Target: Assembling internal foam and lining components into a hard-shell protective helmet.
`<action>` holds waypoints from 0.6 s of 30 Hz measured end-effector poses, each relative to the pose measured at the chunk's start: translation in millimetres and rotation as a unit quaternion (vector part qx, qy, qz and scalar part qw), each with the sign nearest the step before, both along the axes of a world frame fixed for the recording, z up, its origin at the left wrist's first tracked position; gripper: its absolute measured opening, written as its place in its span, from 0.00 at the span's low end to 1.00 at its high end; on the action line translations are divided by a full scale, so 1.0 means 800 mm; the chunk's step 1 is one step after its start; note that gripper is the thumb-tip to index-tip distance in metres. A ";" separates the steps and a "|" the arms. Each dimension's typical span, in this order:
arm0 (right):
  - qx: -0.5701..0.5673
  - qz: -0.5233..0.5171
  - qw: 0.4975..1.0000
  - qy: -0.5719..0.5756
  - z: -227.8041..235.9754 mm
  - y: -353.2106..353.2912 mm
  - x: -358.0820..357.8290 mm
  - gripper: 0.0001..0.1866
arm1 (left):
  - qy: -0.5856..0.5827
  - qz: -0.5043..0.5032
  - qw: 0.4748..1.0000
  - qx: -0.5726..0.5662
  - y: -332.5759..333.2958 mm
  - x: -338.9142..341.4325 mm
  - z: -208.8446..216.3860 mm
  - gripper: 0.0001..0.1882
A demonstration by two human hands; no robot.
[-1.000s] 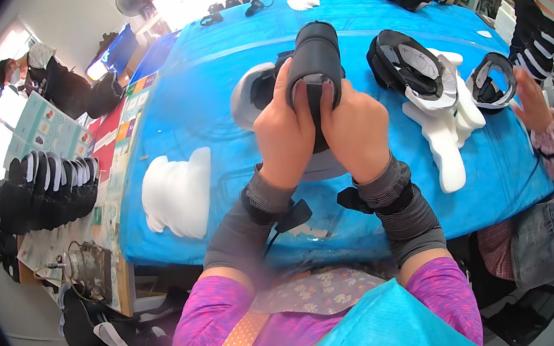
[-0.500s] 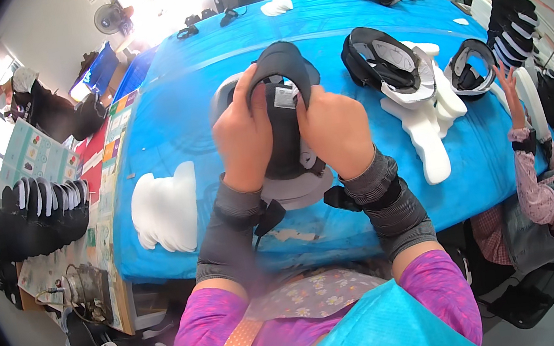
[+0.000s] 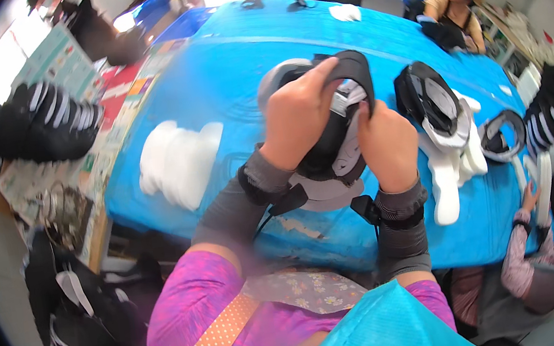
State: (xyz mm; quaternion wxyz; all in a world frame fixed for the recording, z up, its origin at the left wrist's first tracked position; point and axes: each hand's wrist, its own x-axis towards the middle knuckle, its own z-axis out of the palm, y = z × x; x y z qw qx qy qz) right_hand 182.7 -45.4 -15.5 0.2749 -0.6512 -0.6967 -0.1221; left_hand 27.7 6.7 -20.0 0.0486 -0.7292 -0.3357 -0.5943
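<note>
A black cap (image 3: 327, 147) is held up in front of me over the blue table, its inside turned toward me. Within it a pale label and a whitish printed lining show. My left hand (image 3: 299, 115) pinches its dark band on the left, thumb inside. Gripping the opposite edge is my right hand (image 3: 389, 146), with some fingertips hidden behind the cap. A pale grey rounded piece (image 3: 331, 196) lies beneath the cap, partly covered by it.
White foam pieces (image 3: 178, 163) lie stacked at left. Toward the right are a black cap with pale lining (image 3: 430, 100), more white foam (image 3: 444, 186) and another cap (image 3: 502, 136). Black caps (image 3: 46, 123) fill the left side table. Co-workers sit at far right and near right.
My view has turned, so the table's things sit differently in the picture. Both hands still grip the cap, which is now tilted to the right. The near-right co-worker's raised hand has lowered.
</note>
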 end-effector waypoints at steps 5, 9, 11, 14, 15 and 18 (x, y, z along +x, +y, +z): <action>-0.038 0.018 0.999 -0.007 0.002 -0.008 -0.015 0.18 | 0.000 0.014 1.000 -0.003 -0.019 -0.023 -0.001 0.17; -0.114 0.046 0.992 -0.019 0.031 -0.035 -0.009 0.27 | 0.041 -0.007 0.997 -0.061 -0.029 -0.043 0.002 0.15; -0.139 0.152 0.978 -0.006 0.032 -0.048 0.005 0.36 | 0.030 0.012 0.996 -0.088 -0.033 -0.080 0.008 0.17; -0.212 0.341 0.911 0.099 0.028 -0.054 0.006 0.38 | -0.007 0.115 0.991 -0.066 -0.047 -0.181 0.004 0.18; -0.208 0.338 0.912 0.103 0.029 -0.056 0.007 0.38 | 0.021 0.216 0.974 -0.062 -0.044 -0.225 -0.002 0.18; -0.203 0.375 0.902 0.062 0.036 -0.059 0.009 0.34 | -0.084 0.331 0.933 0.116 -0.068 -0.326 0.016 0.23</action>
